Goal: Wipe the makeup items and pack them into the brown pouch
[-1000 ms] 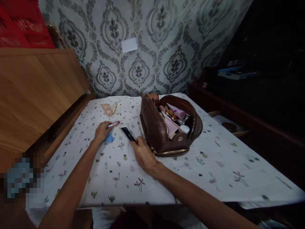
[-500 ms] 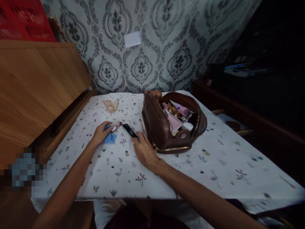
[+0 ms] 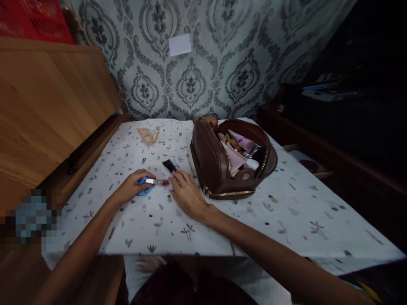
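Note:
My left hand point(image 3: 136, 185) is closed around a crumpled blue cloth point(image 3: 145, 189) and a slim lip gloss tube point(image 3: 158, 182) with a white end and a dark red end. The tube points right, toward my right hand point(image 3: 190, 195). That hand is palm down with its fingers apart, the thumb side close to the red end; whether it touches is unclear. A black squeeze tube point(image 3: 168, 165) lies on the table, its near end hidden under my right fingers. Just right of this hand stands an unzipped brown cosmetic bag point(image 3: 208, 163), filled with tubes and jars.
A beige tube point(image 3: 145, 137) and a thin yellowish tube point(image 3: 155, 134) lie at the back left of the table, on a patterned white cloth point(image 3: 280, 220). A wooden cabinet point(image 3: 57, 97) borders the left side. Patterned wallpaper point(image 3: 190, 89) rises behind.
My right hand has slid left over the black tube, which stays in place. The lip gloss in my left hand has turned from slanting upward to nearly level, nearer my right hand.

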### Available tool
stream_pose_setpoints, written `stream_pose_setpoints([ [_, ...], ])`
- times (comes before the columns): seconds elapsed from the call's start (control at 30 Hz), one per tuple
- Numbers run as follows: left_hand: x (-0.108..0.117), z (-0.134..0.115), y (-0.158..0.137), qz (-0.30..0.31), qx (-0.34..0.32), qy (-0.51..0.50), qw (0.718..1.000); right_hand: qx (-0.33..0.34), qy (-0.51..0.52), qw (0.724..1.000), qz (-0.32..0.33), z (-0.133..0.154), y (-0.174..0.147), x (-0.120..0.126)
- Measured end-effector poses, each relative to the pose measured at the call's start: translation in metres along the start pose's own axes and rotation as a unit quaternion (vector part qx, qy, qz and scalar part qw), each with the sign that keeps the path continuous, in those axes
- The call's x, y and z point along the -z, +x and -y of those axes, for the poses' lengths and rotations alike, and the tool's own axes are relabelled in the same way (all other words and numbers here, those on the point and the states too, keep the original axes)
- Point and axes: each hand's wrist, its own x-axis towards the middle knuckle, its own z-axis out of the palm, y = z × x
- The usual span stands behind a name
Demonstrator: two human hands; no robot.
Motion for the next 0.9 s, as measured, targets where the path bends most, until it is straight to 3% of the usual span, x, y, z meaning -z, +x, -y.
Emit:
stream_pose_setpoints([
  [0.17,-0.002,-0.001,-0.015,0.007,0.007,-0.012,1.0,0.007,0.007,1.0,0.019,0.01,0.013,-0.013],
  [0.33,-0.002,-0.002,-0.037,0.003,-0.01,0.142,0.99,0.0,0.01,1.0,0.009,0.011,0.013,-0.021],
  [0.43,0.0,-0.004,-0.046,-0.038,0.014,0.18,0.983,0.0,0.019,1.0,0.004,0.011,0.011,-0.017],
  [0.57,-0.002,-0.018,-0.043,-0.135,0.02,0.15,0.979,-0.005,0.026,0.999,0.018,0.013,0.009,-0.009],
  [0.63,-0.012,-0.031,-0.035,-0.152,-0.015,0.129,0.98,-0.008,0.029,0.999,0.034,0.014,0.008,-0.005],
  [0.8,-0.046,-0.047,-0.015,-0.064,-0.158,0.191,0.967,-0.042,0.039,0.995,0.082,0.014,0.008,-0.001],
  [0.9,-0.051,-0.038,-0.011,-0.065,-0.157,0.233,0.958,-0.056,0.045,0.993,0.094,0.014,0.009,0.001],
])
